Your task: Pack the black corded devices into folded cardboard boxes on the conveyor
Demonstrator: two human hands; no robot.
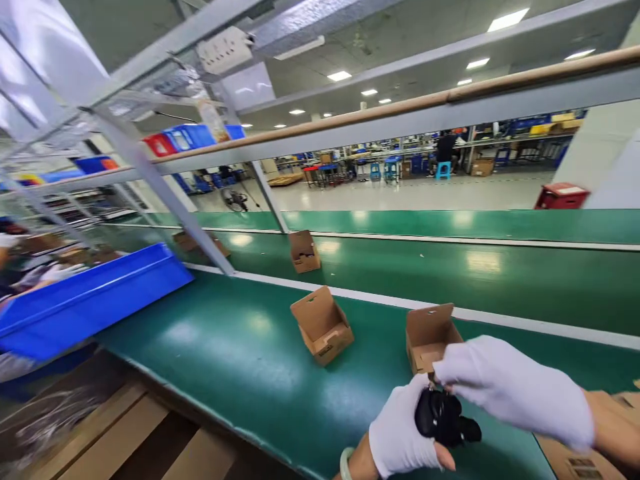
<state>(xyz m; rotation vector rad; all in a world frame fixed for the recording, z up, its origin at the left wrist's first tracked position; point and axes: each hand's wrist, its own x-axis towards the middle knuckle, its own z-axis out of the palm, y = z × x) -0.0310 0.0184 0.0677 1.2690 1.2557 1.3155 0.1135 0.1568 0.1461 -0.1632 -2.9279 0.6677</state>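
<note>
My left hand (403,430), in a white glove with bare fingertips, is wrapped round a small black object (445,419). The object has rounded lobes and a short stub at its right side; I cannot tell its kind. My right hand (505,383), also white-gloved and slightly blurred, reaches over from the right with fingers pinched at the object's top edge. What sits in that pinch is hidden. Just behind both hands stands an open brown cardboard box (430,337), its lid raised. Another open cardboard box (324,330) stands to the left on the green work surface (240,347).
Farther back, a third open box (304,252) sits on the green belt (380,257) beyond a white rail. A blue tray (90,290) juts in from the left beside a metal post (170,200). Flattened cardboard (575,460) lies at lower right; cartons (115,433) are below the edge.
</note>
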